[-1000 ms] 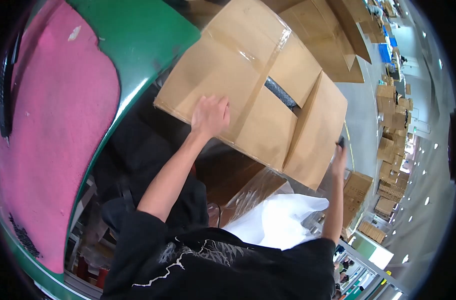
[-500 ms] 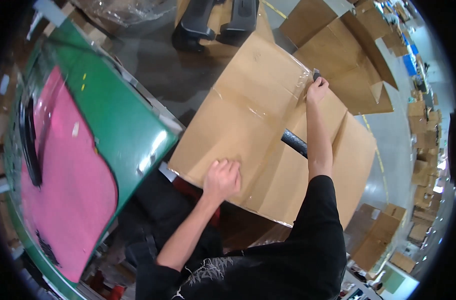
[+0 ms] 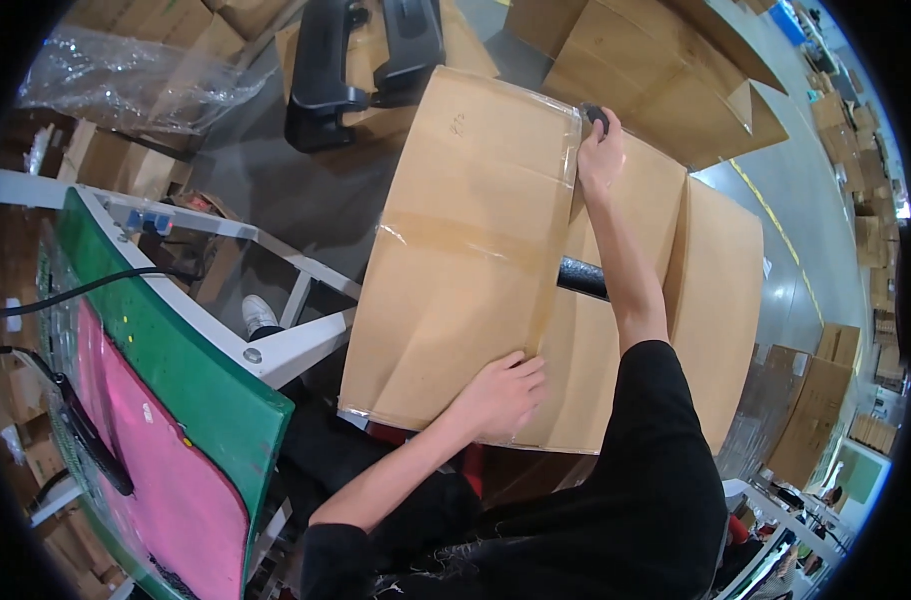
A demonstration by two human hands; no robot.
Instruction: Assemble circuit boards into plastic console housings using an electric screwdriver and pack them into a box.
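Observation:
A large brown cardboard box (image 3: 461, 300) lies in front of me, with a taped seam and partly parted flaps. My left hand (image 3: 506, 397) rests on its near side, fingers loosely bent, their tips at the seam. At the far end of the seam, my right hand (image 3: 601, 160) is closed around a small dark tool (image 3: 597, 118); its working end cannot be made out. Through a gap between the flaps shows a black, rough-surfaced rounded piece (image 3: 584, 278), partly hidden by my right forearm.
To the left, a white metal frame (image 3: 306, 350) carries a green panel (image 3: 186, 330) with a pink sheet (image 3: 166, 450). Black molded parts (image 3: 326, 75) lie beyond the box. An opened carton (image 3: 656, 70) stands far right, other cartons (image 3: 811, 410) nearer. Clear plastic wrap (image 3: 126, 85) is far left.
My left hand has slid right across the cardboard to the seam. My right hand keeps its hold on the tool at the far end. The view has shifted, showing more of the white frame.

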